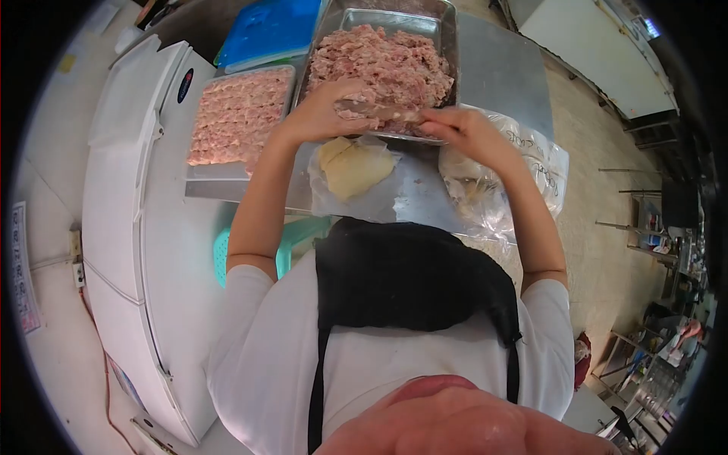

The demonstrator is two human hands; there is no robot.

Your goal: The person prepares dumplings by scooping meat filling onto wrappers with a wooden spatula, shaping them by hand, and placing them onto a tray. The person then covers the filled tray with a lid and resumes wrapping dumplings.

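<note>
Raw minced meat (379,61) fills much of a deep metal tray (455,45). At the tray's near edge, my left hand (337,110) is curled, with bits of meat on its fingers. My right hand (470,133) is closed on one end of a long flat tool (394,115), which has meat along it and reaches toward my left hand. Whether the left fingers grip the tool or only meat is not clear. Nearer my body, a pale yellow lump (355,165) lies on a plastic sheet (379,199). To the left stands a tray of meat pieces in rows (235,114).
A plastic bag with writing (542,159) lies at the right of the metal table (504,68). Blue lidded containers (269,30) stand at the back left. A white freezer (171,227) borders the left side, and a turquoise stool (284,246) is below the table edge.
</note>
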